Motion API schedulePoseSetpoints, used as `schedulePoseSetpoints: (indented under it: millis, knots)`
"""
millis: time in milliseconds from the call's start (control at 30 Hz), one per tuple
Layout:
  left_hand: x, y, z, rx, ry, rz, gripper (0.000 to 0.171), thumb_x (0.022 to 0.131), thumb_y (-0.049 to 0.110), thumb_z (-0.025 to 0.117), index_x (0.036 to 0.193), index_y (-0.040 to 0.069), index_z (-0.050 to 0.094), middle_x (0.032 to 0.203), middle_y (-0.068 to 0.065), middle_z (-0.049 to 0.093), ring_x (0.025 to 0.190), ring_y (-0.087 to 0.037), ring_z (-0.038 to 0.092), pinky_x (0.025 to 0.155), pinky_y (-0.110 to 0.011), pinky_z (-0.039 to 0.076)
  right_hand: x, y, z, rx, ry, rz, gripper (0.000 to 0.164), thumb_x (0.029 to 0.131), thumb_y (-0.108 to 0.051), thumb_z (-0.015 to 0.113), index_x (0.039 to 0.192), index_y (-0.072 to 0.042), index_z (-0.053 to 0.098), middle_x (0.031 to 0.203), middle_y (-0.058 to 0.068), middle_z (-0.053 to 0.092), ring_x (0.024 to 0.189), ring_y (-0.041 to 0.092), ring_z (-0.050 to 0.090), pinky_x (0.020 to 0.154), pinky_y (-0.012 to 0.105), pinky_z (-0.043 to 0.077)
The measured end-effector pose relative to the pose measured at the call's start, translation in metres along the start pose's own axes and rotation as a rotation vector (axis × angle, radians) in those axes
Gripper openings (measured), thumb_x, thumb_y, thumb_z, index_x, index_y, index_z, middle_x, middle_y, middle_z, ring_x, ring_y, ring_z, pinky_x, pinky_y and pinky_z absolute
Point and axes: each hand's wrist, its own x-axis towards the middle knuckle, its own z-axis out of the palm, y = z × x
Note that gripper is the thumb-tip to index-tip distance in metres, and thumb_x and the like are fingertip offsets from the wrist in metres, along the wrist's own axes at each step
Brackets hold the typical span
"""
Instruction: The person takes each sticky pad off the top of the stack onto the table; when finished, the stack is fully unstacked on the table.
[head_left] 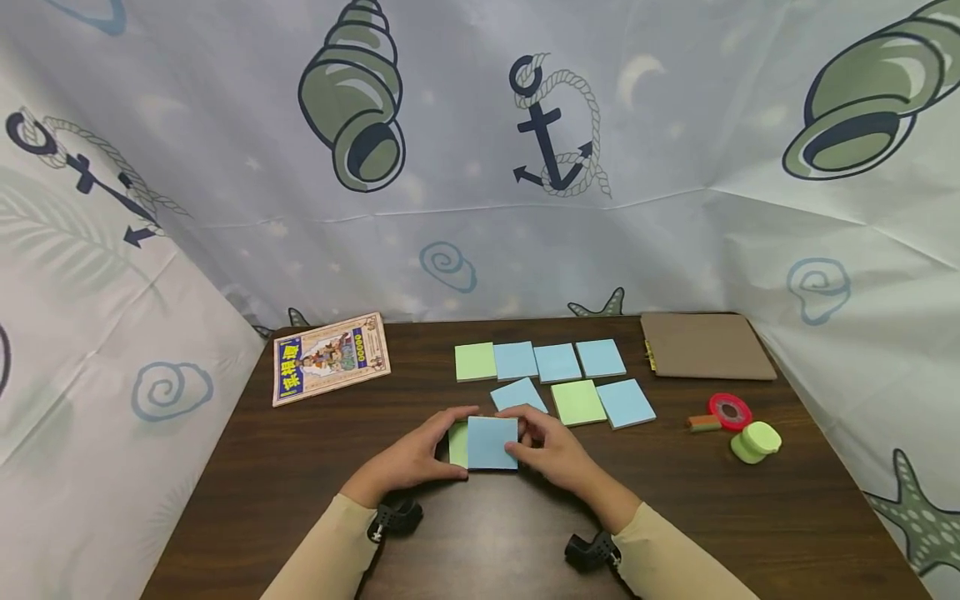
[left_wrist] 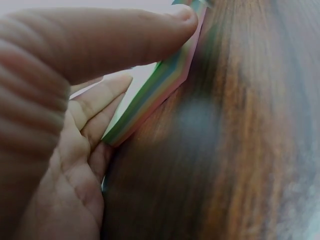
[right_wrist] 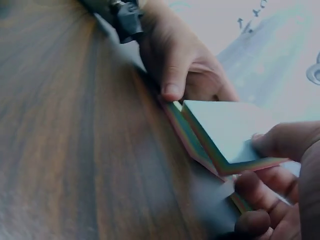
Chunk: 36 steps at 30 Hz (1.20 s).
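Note:
My left hand (head_left: 408,454) holds a green sticky-note pad (head_left: 458,444) by its left side, thumb at the near edge and fingers at the far edge. In the left wrist view, that pad's side (left_wrist: 150,100) shows green, blue, yellow and pink layers. A blue sticky-note pad (head_left: 491,443) is pinched in my right hand (head_left: 555,450), thumb on top and fingers beneath. The blue pad (right_wrist: 225,130) sits tilted over the green one in the right wrist view, hiding much of it. Just beyond the hands lies another blue pad (head_left: 517,393).
Behind the hands, several blue and green pads (head_left: 557,362) lie in two rough rows. A printed booklet (head_left: 330,358) is at back left, a brown board (head_left: 708,346) at back right. Right of centre are a red ring (head_left: 730,411), a small block (head_left: 703,423) and a green lidded pot (head_left: 755,442).

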Motion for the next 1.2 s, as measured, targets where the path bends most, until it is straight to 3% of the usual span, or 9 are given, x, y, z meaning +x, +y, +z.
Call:
schedulePoseSetpoints:
  millis: [167, 267, 367, 467, 700, 867, 1033, 1200]
  knots:
    - [0.005, 0.003, 0.005, 0.015, -0.004, 0.021, 0.096, 0.091, 0.032, 0.092, 0.169, 0.031, 0.035, 0.163, 0.01, 0.045, 0.141, -0.016, 0.049, 0.115, -0.046, 0.045, -0.014, 0.001, -0.006, -0.023, 0.118, -0.043, 0.029, 0.106, -0.019, 0.074, 0.134, -0.022, 0.072, 0.092, 0.005, 0.056, 0.07, 0.01, 0.051, 0.064, 0.025, 0.047]
    - [0.004, 0.006, 0.008, 0.013, -0.012, 0.042, 0.094, 0.092, 0.029, 0.091, 0.169, 0.031, 0.036, 0.165, 0.008, 0.045, 0.141, -0.018, 0.05, 0.114, -0.045, 0.046, -0.023, 0.001, -0.009, -0.038, 0.139, -0.035, 0.024, 0.106, -0.02, 0.074, 0.13, -0.022, 0.072, 0.09, 0.005, 0.06, 0.066, 0.012, 0.052, 0.061, 0.027, 0.05]
    - [0.001, 0.008, 0.007, 0.013, -0.024, 0.048, 0.092, 0.093, 0.027, 0.09, 0.168, 0.03, 0.037, 0.166, 0.008, 0.044, 0.141, -0.019, 0.05, 0.114, -0.046, 0.047, -0.029, 0.001, -0.01, -0.036, 0.118, -0.035, 0.019, 0.107, -0.018, 0.073, 0.125, -0.02, 0.072, 0.094, 0.006, 0.066, 0.067, 0.014, 0.057, 0.06, 0.029, 0.053]
    - [-0.001, 0.008, 0.006, 0.018, -0.025, 0.041, 0.092, 0.093, 0.026, 0.09, 0.168, 0.03, 0.038, 0.167, 0.011, 0.043, 0.143, -0.017, 0.049, 0.114, -0.045, 0.047, -0.03, 0.002, -0.011, -0.068, 0.092, -0.089, 0.019, 0.106, -0.013, 0.073, 0.124, -0.017, 0.074, 0.101, 0.006, 0.071, 0.069, 0.011, 0.055, 0.061, 0.027, 0.052]
    - [-0.007, 0.007, 0.003, 0.017, -0.005, 0.031, 0.09, 0.092, 0.024, 0.091, 0.166, 0.03, 0.041, 0.165, 0.012, 0.045, 0.141, -0.016, 0.049, 0.115, -0.044, 0.046, -0.023, 0.006, -0.02, -0.277, 0.008, -0.254, 0.022, 0.101, -0.016, 0.08, 0.122, -0.023, 0.076, 0.105, -0.006, 0.072, 0.081, 0.008, 0.058, 0.071, 0.026, 0.051]
    - [-0.007, 0.007, 0.002, 0.021, -0.004, 0.026, 0.09, 0.092, 0.026, 0.091, 0.166, 0.031, 0.041, 0.163, 0.012, 0.046, 0.138, -0.015, 0.05, 0.113, -0.042, 0.046, -0.023, 0.009, -0.033, -0.394, -0.032, -0.281, 0.027, 0.096, -0.019, 0.087, 0.119, -0.029, 0.076, 0.106, -0.012, 0.069, 0.094, 0.005, 0.059, 0.081, 0.027, 0.052]
    - [-0.006, 0.008, 0.003, 0.032, -0.001, 0.023, 0.09, 0.092, 0.026, 0.091, 0.166, 0.031, 0.041, 0.163, 0.013, 0.046, 0.138, -0.015, 0.05, 0.114, -0.043, 0.046, -0.023, 0.012, -0.036, -0.449, -0.115, -0.308, 0.024, 0.101, -0.022, 0.081, 0.124, -0.026, 0.075, 0.118, -0.012, 0.071, 0.11, 0.007, 0.06, 0.092, 0.033, 0.054]
    - [-0.005, 0.008, 0.004, 0.036, -0.012, 0.027, 0.09, 0.092, 0.026, 0.091, 0.166, 0.031, 0.04, 0.163, 0.01, 0.047, 0.137, -0.015, 0.05, 0.113, -0.042, 0.046, -0.024, 0.013, -0.032, -0.439, -0.096, -0.298, 0.027, 0.097, -0.008, 0.08, 0.12, -0.021, 0.074, 0.116, -0.008, 0.069, 0.106, 0.01, 0.054, 0.092, 0.034, 0.049]
